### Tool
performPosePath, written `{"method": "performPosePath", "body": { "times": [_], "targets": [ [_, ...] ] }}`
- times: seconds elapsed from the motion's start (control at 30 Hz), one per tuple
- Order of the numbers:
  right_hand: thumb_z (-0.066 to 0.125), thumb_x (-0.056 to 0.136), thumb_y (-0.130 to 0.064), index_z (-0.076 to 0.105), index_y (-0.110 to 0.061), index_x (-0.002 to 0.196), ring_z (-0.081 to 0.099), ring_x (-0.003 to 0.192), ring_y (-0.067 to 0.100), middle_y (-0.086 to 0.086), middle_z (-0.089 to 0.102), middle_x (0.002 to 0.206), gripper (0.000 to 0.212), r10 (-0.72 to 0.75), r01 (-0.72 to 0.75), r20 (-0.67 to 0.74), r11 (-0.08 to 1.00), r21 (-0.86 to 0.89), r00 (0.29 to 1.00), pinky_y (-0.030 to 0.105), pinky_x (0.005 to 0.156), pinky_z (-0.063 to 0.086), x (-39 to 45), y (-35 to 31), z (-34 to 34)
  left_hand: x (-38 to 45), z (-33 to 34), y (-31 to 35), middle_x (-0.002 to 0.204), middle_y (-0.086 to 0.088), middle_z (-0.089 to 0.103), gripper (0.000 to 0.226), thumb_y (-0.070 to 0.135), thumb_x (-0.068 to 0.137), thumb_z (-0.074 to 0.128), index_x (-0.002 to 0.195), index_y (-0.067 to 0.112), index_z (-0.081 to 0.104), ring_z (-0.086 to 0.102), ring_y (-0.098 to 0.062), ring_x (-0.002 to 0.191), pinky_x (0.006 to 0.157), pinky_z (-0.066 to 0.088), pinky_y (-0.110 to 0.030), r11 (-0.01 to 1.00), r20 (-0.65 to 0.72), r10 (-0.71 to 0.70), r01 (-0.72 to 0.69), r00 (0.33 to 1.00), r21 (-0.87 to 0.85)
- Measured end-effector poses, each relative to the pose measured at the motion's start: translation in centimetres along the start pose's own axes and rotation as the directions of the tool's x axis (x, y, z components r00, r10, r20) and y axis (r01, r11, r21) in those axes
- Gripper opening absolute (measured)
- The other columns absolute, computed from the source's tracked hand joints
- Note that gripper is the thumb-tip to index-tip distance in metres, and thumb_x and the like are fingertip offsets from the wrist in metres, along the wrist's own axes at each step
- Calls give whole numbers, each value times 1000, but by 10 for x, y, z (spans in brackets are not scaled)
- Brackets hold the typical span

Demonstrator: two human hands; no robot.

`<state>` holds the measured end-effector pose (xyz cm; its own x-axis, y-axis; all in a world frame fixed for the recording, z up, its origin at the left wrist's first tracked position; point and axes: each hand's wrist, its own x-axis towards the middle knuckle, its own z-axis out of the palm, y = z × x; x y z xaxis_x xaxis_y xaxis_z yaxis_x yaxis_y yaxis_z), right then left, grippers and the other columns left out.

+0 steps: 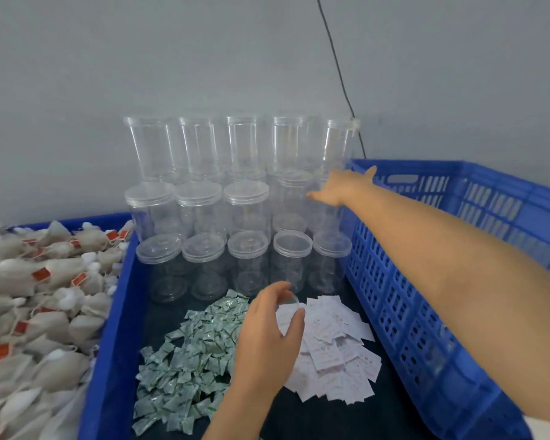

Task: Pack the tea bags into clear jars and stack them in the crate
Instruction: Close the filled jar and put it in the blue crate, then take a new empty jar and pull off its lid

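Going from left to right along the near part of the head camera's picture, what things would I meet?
Pile of tea bags → green sachets → left hand, curled round a clear lid → white paper slips → blue crate.

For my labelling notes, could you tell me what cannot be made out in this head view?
- Left hand: it covers what it grips, only a clear edge shows.
- Right hand: fingertips blurred against the clear jars, contact unclear.
- White slips: print too small.
- Blue crate: inside cut off at right edge.
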<state>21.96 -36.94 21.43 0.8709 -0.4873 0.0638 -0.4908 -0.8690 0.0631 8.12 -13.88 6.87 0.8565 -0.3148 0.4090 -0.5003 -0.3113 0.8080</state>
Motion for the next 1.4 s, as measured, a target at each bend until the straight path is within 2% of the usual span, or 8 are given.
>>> {"method": "performPosePath", "body": {
  "times": [0.23,0.4,0.63,0.77,1.0,1.23,1.33,1.4],
  "targets": [
    [47,91,-57,57,-13,128,54,117,34,6,59,92,58,34,-34,-56,999,15,998,63,115,8,-1,-2,3,2,-7,-9,106,33,51,37,28,91,62,106,54,39,38,28,104,83,43,-11,999,-3,-42,42,999,2],
    [56,85,-55,58,-19,119,48,122,35,8,58,125,49,37,-27,-69,991,135,997,54,110,24,-25,-6,-21,4,-4,-7,103,33,51,35,26,91,63,111,47,44,38,29,102,78,36,1,999,-16,-38,38,999,15],
    [64,80,-60,52,-18,80,53,72,16,-2,57,82,44,-176,193,-80,874,446,981,29,56,35,-118,-41,-27,7,-4,20,123,24,41,65,35,81,73,136,21,41,33,13,114,96,29,-8,996,-246,54,-35,968,83],
    [50,83,-73,59,-18,107,58,97,23,1,60,103,61,-231,208,-32,797,567,972,35,75,44,-175,-49,9,-6,-14,18,141,-6,44,98,44,65,83,142,6,37,40,-22,131,107,37,-41,959,-254,95,-19,962,284],
    [52,87,-62,56,-24,133,44,126,26,9,55,127,60,-296,321,-161,641,698,942,37,103,37,-218,-64,70,-33,-27,-10,118,-19,60,96,32,48,92,126,-7,51,61,-39,106,86,50,-48,867,-209,101,17,973,498],
    [59,90,-48,57,-24,136,42,125,7,-9,50,124,53,-524,554,-303,428,715,796,20,107,31,-222,-43,100,-47,-42,-22,118,19,53,88,53,58,74,133,27,37,54,-8,109,85,42,-20,945,7,-89,83,996,316],
    [60,85,-47,48,-43,135,38,129,-3,-16,44,132,52,-754,637,-202,342,691,624,13,109,28,-216,-32,95,-55,-49,-32,115,23,55,89,52,49,79,127,37,38,57,0,104,87,51,-26,978,132,-193,180,972,104],
    [64,82,-55,33,-55,137,33,134,-7,-23,33,145,63,-804,544,-58,345,765,592,18,112,29,-209,-25,91,-57,-56,-34,124,19,49,98,50,50,79,135,29,37,50,-5,113,94,45,-28,950,80,-90,61,993,308]
  ]
}}
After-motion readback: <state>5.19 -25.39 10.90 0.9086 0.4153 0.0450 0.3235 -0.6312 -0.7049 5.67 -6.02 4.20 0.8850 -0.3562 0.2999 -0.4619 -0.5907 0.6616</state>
